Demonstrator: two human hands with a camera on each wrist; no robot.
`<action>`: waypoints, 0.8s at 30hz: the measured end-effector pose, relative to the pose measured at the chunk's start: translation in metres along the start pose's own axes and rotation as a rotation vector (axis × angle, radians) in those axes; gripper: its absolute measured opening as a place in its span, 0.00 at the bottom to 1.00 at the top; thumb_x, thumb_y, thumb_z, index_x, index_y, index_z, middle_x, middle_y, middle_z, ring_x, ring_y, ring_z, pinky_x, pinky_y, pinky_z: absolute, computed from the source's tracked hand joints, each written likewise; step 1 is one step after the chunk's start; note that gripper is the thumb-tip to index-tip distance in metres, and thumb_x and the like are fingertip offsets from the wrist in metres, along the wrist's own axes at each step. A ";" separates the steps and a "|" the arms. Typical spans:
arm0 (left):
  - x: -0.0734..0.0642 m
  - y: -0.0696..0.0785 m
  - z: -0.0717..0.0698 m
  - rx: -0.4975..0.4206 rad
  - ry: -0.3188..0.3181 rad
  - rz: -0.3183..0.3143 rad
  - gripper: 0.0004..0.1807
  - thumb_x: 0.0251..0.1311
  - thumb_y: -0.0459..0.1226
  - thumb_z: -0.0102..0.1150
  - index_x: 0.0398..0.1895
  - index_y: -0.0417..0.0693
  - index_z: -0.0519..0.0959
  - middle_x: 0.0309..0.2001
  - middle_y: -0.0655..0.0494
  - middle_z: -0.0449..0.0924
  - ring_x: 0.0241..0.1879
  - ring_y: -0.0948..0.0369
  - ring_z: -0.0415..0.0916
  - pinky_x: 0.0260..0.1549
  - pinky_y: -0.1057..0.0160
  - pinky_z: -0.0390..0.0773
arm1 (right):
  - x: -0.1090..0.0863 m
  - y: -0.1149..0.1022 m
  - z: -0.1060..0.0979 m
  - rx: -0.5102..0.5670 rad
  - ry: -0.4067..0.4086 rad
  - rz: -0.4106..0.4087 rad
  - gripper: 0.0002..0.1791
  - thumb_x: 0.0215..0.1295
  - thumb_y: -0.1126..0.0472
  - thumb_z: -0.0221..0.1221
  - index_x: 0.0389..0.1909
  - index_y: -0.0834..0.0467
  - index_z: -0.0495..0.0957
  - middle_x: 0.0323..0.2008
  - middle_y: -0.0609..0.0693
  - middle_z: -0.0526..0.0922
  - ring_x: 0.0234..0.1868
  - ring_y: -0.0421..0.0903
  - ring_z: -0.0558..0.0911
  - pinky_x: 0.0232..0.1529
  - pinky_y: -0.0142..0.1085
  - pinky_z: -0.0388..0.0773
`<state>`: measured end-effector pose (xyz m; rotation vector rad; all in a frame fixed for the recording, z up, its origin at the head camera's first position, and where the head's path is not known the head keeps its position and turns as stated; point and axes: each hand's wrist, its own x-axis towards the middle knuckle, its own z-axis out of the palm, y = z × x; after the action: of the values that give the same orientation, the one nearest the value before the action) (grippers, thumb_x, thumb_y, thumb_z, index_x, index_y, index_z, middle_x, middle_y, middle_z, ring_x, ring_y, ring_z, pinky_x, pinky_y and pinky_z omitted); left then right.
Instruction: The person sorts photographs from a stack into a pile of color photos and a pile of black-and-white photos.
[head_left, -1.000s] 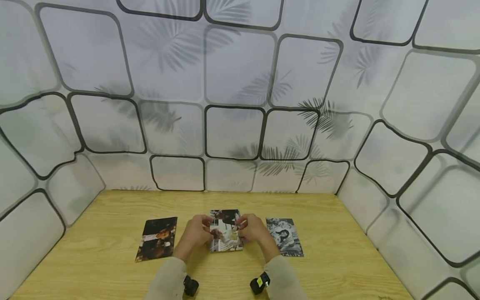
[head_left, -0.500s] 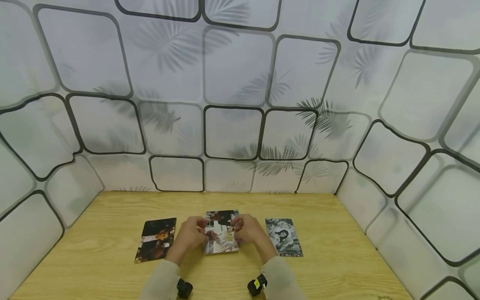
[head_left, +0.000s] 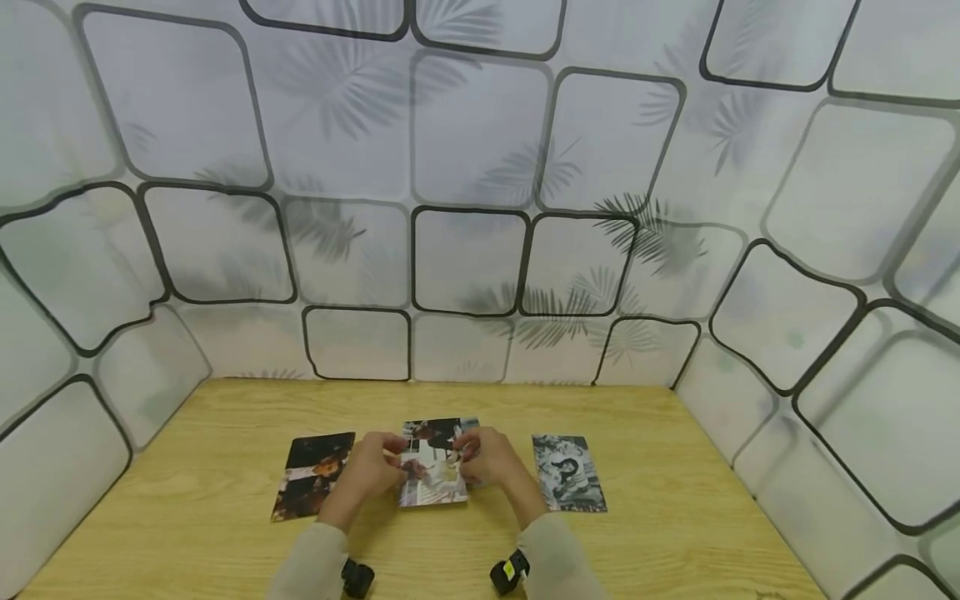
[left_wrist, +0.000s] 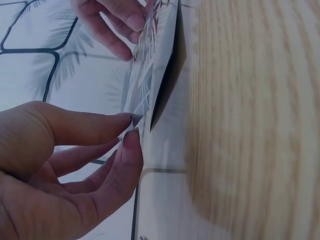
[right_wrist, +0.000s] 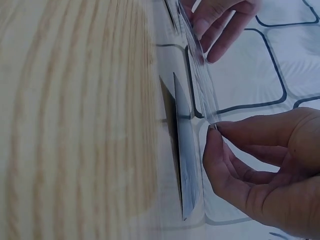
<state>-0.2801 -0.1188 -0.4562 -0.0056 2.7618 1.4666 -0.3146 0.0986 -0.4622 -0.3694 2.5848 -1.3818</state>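
A colour photo print (head_left: 431, 487) is held near the middle of the table. My left hand (head_left: 372, 467) pinches its left edge between thumb and fingertips. On the opposite edge my right hand (head_left: 489, 460) does the same. Behind it to the right shows a strip of another print (head_left: 470, 423), mostly hidden by the held one. From the right wrist, the lower print (right_wrist: 186, 160) lies near the wood, under the raised print (right_wrist: 201, 80). In the left wrist view the held print (left_wrist: 146, 82) is seen nearly edge-on, with the left hand (left_wrist: 85, 160) at its near edge.
A dark colour photo (head_left: 313, 479) lies on the wooden table (head_left: 660, 483) at left, partly behind the left forearm. To the right lies a black-and-white photo (head_left: 568, 475). A patterned curtain (head_left: 465, 250) surrounds the table at the back and sides.
Both hands have shifted left with the pinched photo. A strip of the print beneath it has come into sight at the right. The two side photos stay put.
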 end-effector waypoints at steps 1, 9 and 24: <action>-0.001 0.000 -0.001 0.000 0.003 0.001 0.24 0.50 0.20 0.70 0.54 0.32 0.83 0.48 0.39 0.84 0.44 0.50 0.83 0.34 0.57 0.84 | 0.000 -0.001 0.001 0.006 -0.001 0.000 0.16 0.55 0.79 0.64 0.45 0.65 0.84 0.35 0.56 0.80 0.29 0.45 0.79 0.27 0.36 0.84; -0.005 -0.004 -0.012 0.027 0.018 0.008 0.24 0.49 0.20 0.71 0.54 0.32 0.83 0.47 0.40 0.84 0.43 0.51 0.83 0.35 0.56 0.86 | -0.002 -0.009 0.010 0.002 -0.002 -0.048 0.16 0.55 0.79 0.63 0.45 0.65 0.84 0.35 0.56 0.80 0.30 0.45 0.78 0.26 0.35 0.82; -0.008 -0.020 -0.049 0.022 -0.017 -0.027 0.23 0.55 0.23 0.68 0.57 0.33 0.81 0.54 0.35 0.83 0.44 0.52 0.83 0.35 0.57 0.87 | 0.005 -0.034 0.040 -0.092 0.014 -0.063 0.17 0.57 0.76 0.63 0.47 0.62 0.85 0.34 0.52 0.81 0.29 0.43 0.79 0.26 0.34 0.77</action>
<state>-0.2722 -0.1707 -0.4453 -0.0301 2.7529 1.4237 -0.3034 0.0473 -0.4566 -0.4603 2.6768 -1.2919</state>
